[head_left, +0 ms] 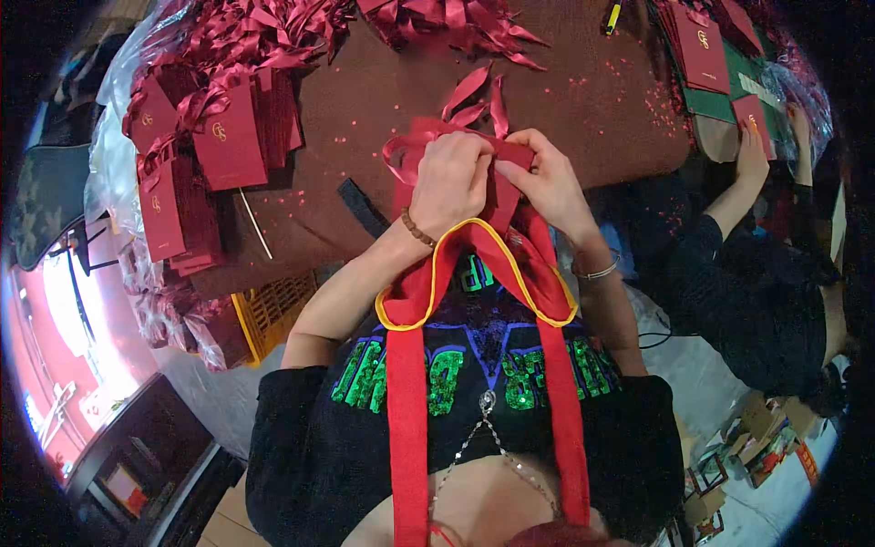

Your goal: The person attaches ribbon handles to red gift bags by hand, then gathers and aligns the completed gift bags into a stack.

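Note:
Near the table's front edge, my left hand (449,178) is closed, with fingers bent over a dark red satin ribbon (406,149) that loops out beside it. Close to it, my right hand (551,187) pinches the ribbon between thumb and forefinger. Pointed ribbon tails (469,102) stick out beyond my fingers. A flat red piece lies under my hands, mostly covered, and I cannot tell what it is. The red apron (415,296) with yellow trim hangs over my chest and hides part of the work.
Left on the brown table (401,91) stand dark red paper gift bags (228,137) with ribbons, next to a thin white stick (256,223). Ribbon heaps (264,32) lie at the back. A yellow crate (273,310) stands below. At right, another person's hand (752,155) touches a red card.

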The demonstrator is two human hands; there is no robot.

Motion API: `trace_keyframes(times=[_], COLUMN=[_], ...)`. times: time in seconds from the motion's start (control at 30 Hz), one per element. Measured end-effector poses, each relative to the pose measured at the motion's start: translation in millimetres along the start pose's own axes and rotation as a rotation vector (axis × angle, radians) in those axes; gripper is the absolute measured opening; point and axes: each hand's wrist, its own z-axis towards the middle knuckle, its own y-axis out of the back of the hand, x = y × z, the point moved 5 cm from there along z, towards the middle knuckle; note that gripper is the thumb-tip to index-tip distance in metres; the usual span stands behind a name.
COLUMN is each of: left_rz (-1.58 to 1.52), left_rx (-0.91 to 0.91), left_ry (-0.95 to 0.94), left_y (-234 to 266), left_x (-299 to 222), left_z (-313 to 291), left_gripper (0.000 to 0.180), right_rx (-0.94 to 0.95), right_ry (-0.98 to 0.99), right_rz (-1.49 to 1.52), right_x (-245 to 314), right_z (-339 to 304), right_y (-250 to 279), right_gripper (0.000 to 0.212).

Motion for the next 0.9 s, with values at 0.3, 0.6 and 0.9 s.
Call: trace_keyframes(times=[0.3, 0.6, 0.9], left_rz=[0.083, -0.095, 0.285], left_rx=[-0.002, 0.026, 0.154], left_ry=[-0.002, 0.123, -0.096], left_y=[-1.6, 2.4, 27.7], left_x=[-6.3, -14.0, -18.3], left_z=[0.1, 4.4, 22.7], left_gripper=[0.008, 0.03, 0.014], right_rx=[-0.082, -0.078, 0.088], right_ry=[0.056, 0.077, 0.043], right_rz=[-0.005, -0.141, -0.105], right_x=[15.4, 23.1, 29.5], right_z=[-7.6, -8.8, -6.4], right_y=[1.5, 4.8, 9.1], right_gripper=[0.025, 0.024, 0.022])
